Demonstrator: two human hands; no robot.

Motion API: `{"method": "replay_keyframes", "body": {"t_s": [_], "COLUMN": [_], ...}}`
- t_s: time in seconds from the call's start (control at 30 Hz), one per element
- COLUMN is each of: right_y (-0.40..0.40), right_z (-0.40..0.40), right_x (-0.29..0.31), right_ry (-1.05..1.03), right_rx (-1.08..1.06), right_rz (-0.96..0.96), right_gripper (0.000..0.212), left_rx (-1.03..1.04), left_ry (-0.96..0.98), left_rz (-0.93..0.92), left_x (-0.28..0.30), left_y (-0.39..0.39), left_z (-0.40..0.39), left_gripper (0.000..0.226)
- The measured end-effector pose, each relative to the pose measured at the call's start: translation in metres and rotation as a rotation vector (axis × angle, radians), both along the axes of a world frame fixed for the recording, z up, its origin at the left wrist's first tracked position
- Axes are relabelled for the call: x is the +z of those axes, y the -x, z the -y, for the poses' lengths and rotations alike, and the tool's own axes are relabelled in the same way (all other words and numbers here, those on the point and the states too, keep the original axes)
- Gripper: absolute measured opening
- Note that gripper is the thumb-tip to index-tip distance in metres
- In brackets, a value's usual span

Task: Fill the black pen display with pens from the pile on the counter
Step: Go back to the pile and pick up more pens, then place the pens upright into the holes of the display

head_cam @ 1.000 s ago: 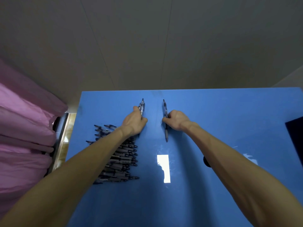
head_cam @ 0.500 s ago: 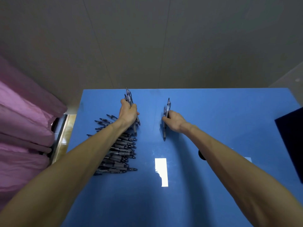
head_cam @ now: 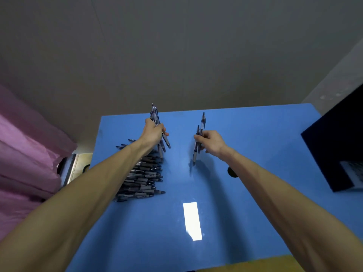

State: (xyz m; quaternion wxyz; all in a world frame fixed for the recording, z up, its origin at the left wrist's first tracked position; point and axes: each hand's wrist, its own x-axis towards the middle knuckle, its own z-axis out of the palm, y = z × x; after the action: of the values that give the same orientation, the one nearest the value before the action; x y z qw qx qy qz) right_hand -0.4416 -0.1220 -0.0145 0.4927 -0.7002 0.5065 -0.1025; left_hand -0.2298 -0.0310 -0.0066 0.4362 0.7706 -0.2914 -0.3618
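Observation:
A pile of dark pens (head_cam: 143, 175) lies on the left part of the blue counter (head_cam: 235, 213), partly hidden under my left forearm. My left hand (head_cam: 152, 132) grips a bunch of pens (head_cam: 156, 116) lifted above the far end of the pile, tips pointing down. My right hand (head_cam: 213, 142) pinches two or three pens (head_cam: 200, 132), held upright above the counter's middle. The black pen display (head_cam: 334, 146) stands at the right edge, cut off by the frame; its inside is mostly hidden.
Pink fabric (head_cam: 25, 154) hangs at the left beside the counter. A small dark round object (head_cam: 231, 171) lies on the counter by my right forearm. A bright light reflection (head_cam: 192, 220) shows on the counter. A grey wall stands behind.
Both hands lifted their pens off the counter and raised them upright. The view shifted right, bringing more of the black display into sight.

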Motion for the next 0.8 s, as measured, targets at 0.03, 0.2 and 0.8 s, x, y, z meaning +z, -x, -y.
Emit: {"method": "replay_keyframes", "body": {"t_s": [0.03,0.2,0.8], "right_y": [0.007,0.043,0.277], "right_z": [-0.006,-0.048,-0.161], "right_x": [0.008,0.052,0.152], "right_ry": [0.016,0.104,0.333], "right_rx": [-0.015,-0.13,-0.585], "right_rz": [0.01,0.091,0.248], "right_gripper": [0.03,0.027,0.02], "left_rx": [-0.023,-0.149,-0.456], "left_ry": [0.013,0.13,0.335], "left_rz": [0.014,0.043,-0.025], "left_x": [0.009,0.056,0.149], "left_y": [0.004,0.033,0.263], "left_z": [-0.002,-0.025,-0.095], "left_gripper": [0.025,0.03,0.022]}}
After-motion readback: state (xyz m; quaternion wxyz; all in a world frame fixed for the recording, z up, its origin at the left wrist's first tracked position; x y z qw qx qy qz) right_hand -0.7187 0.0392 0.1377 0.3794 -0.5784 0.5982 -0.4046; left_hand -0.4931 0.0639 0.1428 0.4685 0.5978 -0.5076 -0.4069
